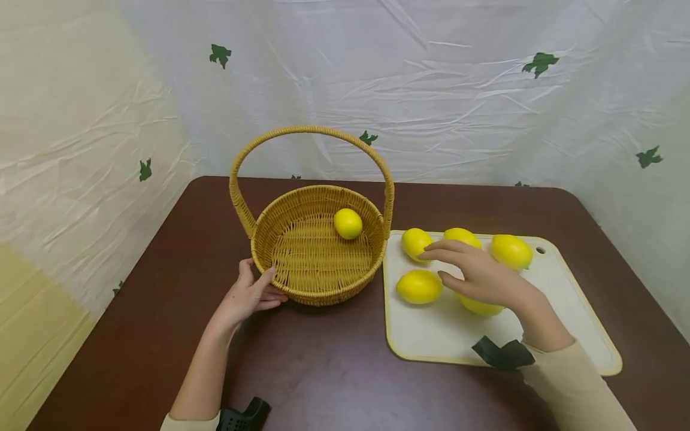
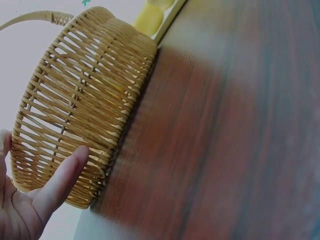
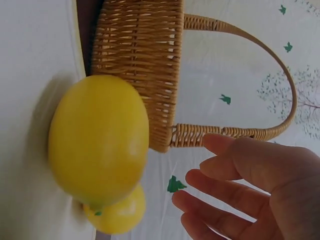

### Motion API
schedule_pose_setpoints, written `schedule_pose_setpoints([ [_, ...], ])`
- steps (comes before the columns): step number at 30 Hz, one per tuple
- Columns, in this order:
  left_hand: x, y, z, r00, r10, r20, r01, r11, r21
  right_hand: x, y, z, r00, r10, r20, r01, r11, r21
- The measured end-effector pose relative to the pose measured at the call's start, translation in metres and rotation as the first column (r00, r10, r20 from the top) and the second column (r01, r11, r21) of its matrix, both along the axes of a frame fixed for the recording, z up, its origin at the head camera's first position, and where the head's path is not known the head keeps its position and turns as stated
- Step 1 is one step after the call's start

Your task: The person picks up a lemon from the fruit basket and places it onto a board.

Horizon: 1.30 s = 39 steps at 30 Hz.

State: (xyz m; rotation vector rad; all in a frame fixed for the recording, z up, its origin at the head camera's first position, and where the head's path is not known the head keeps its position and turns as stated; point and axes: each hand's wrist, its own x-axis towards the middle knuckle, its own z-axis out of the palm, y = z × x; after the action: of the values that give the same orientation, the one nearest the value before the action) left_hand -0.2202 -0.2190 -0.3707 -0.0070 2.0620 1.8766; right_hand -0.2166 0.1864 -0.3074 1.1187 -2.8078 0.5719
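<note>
A round wicker basket (image 1: 318,297) with a tall arched handle stands left of the board, with one lemon (image 1: 348,224) inside at its right. My left hand (image 1: 250,296) holds the basket by its near-left rim, thumb at the edge and fingers against the outer wall; the woven side (image 2: 75,100) shows in the left wrist view. Several lemons lie on a white cutting board (image 1: 431,335), among them a front-left lemon (image 1: 418,287) and a far-right lemon (image 1: 511,251). My right hand (image 1: 480,272) hovers over them, fingers loosely bent and holding nothing, partly covering one lemon (image 1: 481,306).
Dark brown wooden table (image 1: 323,371) lies under everything. A white curtain (image 1: 431,108) with green leaf prints hangs behind and at the sides. The basket's handle (image 1: 311,129) arches high. The board's left edge runs close beside the basket.
</note>
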Motion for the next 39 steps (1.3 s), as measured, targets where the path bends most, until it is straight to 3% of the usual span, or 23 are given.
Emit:
schedule_pose_setpoints([
  [10,-0.003,0.001,0.001,1.000,0.020,-0.007,-0.020,1.000,0.000,-0.024,-0.051,0.021,0.988,0.157,-0.001,-0.157,0.988,0.004],
  [17,-0.003,0.002,0.000,1.000,0.030,-0.009,-0.030,1.000,0.003,-0.037,-0.093,0.031,0.958,0.285,-0.028,-0.285,0.958,0.015],
  [23,-0.002,0.004,-0.002,0.999,0.044,-0.004,-0.044,0.999,-0.002,-0.048,-0.124,0.039,0.935,0.353,-0.038,-0.351,0.935,0.045],
  [32,-0.001,0.003,-0.002,0.999,0.052,-0.010,-0.052,0.999,-0.002,-0.064,-0.156,0.050,0.923,0.386,-0.010,-0.382,0.917,0.113],
  [39,-0.002,0.003,-0.003,0.998,0.060,-0.015,-0.060,0.998,-0.009,-0.089,-0.172,0.058,0.950,0.305,0.069,-0.313,0.933,0.178],
])
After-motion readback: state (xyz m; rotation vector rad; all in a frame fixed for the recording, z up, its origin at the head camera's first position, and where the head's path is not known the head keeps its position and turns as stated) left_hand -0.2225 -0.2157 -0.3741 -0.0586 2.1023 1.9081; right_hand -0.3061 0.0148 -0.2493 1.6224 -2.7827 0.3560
